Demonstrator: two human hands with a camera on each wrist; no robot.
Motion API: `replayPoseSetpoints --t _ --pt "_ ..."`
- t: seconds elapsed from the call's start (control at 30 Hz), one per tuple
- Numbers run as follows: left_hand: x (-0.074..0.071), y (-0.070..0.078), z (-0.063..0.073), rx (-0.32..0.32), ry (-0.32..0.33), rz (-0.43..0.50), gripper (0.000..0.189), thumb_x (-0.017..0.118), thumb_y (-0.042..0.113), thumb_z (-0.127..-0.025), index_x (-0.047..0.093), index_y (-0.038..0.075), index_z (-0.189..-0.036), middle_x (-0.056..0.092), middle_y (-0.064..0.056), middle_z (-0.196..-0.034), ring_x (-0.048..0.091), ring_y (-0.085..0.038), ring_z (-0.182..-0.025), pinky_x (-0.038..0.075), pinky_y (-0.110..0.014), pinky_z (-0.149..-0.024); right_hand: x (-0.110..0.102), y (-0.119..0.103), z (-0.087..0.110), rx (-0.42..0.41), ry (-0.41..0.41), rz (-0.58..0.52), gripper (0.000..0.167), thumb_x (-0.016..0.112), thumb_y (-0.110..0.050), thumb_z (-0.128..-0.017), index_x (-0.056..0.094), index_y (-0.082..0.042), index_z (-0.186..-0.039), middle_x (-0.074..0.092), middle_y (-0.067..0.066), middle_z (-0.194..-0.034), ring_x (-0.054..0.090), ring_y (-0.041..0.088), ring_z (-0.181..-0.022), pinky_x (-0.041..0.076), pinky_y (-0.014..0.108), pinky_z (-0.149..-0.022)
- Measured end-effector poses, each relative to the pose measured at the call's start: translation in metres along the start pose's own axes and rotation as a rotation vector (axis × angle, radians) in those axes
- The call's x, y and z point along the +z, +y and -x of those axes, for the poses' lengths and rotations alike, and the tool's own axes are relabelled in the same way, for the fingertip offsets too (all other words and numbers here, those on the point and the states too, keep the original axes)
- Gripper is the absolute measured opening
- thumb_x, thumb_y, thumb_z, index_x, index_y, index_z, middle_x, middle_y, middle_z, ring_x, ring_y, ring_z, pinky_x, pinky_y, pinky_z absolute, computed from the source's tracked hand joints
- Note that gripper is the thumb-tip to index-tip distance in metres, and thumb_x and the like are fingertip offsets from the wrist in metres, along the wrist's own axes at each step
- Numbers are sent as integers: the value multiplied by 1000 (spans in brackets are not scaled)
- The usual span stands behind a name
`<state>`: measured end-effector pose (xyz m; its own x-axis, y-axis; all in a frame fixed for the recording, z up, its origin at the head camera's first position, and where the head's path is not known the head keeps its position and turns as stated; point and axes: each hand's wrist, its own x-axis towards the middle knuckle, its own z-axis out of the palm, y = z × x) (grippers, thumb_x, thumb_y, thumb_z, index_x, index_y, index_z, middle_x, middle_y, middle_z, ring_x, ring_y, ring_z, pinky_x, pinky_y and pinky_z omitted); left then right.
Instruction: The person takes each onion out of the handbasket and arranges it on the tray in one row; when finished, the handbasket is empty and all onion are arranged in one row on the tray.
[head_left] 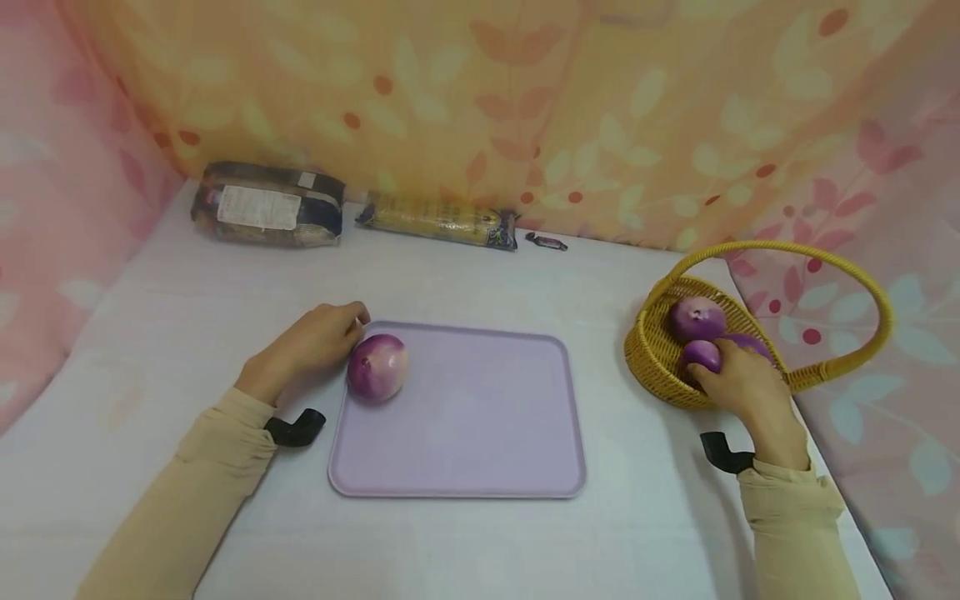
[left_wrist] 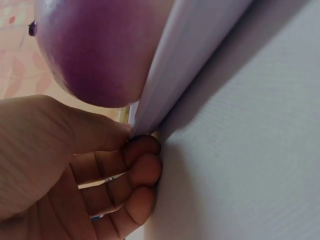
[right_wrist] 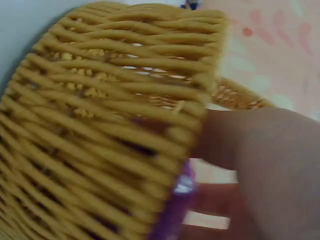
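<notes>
A purple-and-white onion lies at the left end of the lilac tray. My left hand pinches the tray's far left corner, thumb at the rim and fingers curled below, close beside the onion. Inside the yellow wicker basket, my right hand grips a smooth purple vegetable between thumb and fingers. More purple shows behind the hand; whether it is the same piece I cannot tell. Another onion sits farther back in the basket. The basket's wall hides much of the grip in the right wrist view.
Along the back edge lie a dark package with a white label, a long yellow packet and a small dark wrapped sweet. The basket's tall handle arches to the right. Patterned curtains enclose the white table.
</notes>
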<state>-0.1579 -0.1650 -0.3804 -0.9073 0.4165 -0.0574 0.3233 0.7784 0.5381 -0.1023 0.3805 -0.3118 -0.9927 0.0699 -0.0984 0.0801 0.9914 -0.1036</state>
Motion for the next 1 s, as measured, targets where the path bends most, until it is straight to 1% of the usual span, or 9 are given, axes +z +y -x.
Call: replayPoseSetpoints --t 0.13,0.23,0.3,0.4,0.5,0.57,0.67,0.8,1.0 --pt "1 0 -1 15 6 -6 24 47 8 -97 62 -1 -113 69 -16 -97 59 -25 -85 50 -47 -81 -9 -20 11 -73 211 -136 56 60 -27 -91 47 8 -133 53 36 -123 49 53 -110 37 67 -91" --pt "-1 1 -2 18 18 -8 23 47 8 -97 62 -1 -113 69 -16 -97 60 -25 -85 50 -47 -82 -17 -50 15 -228 326 -246 58 68 -20 -87 48 1 -137 54 30 -129 48 47 -117 36 65 -95" --pt "-2 2 -2 16 22 -9 23 47 7 -97 62 -1 -112 69 -16 -95 59 -26 -84 50 -47 -81 -18 -73 16 -351 351 -264 59 73 -17 -84 51 -4 -138 56 25 -130 50 43 -119 39 62 -97" --pt "-2 3 -2 11 17 -15 23 48 8 -97 62 -1 -112 68 -15 -92 59 -26 -83 49 -47 -80 -7 -107 15 -492 314 -248 61 77 -20 -83 52 -11 -139 57 18 -131 58 36 -113 46 56 -94" --pt "0 2 0 7 11 -19 23 48 8 -96 61 -2 -112 68 -14 -90 59 -26 -82 49 -47 -81 12 -137 13 -602 239 -187 61 77 -25 -84 53 -16 -139 57 17 -130 64 33 -100 53 49 -84" --pt "0 2 0 12 13 -20 23 48 8 -96 62 -2 -112 69 -15 -92 60 -26 -84 50 -48 -81 25 -154 12 -678 197 -150 60 78 -24 -83 55 -18 -138 57 18 -129 64 33 -99 54 46 -82" --pt "1 2 1 15 16 -16 23 48 7 -96 62 -1 -112 69 -17 -95 61 -27 -85 50 -49 -82 44 -171 11 -791 166 -103 58 80 -18 -80 58 -19 -133 56 19 -129 60 34 -108 53 47 -87" --pt "1 3 2 13 18 -8 24 48 7 -96 62 -1 -113 70 -18 -99 62 -27 -87 50 -50 -84 59 -184 10 -849 151 -98 57 81 -14 -78 61 -20 -131 53 19 -134 57 37 -116 51 49 -95" --pt "-1 5 3 5 18 -13 24 48 7 -96 62 -1 -114 69 -16 -96 60 -25 -84 50 -47 -81 63 -201 7 -896 116 -135 49 76 -27 -84 61 -18 -131 50 27 -139 62 39 -113 52 47 -96"
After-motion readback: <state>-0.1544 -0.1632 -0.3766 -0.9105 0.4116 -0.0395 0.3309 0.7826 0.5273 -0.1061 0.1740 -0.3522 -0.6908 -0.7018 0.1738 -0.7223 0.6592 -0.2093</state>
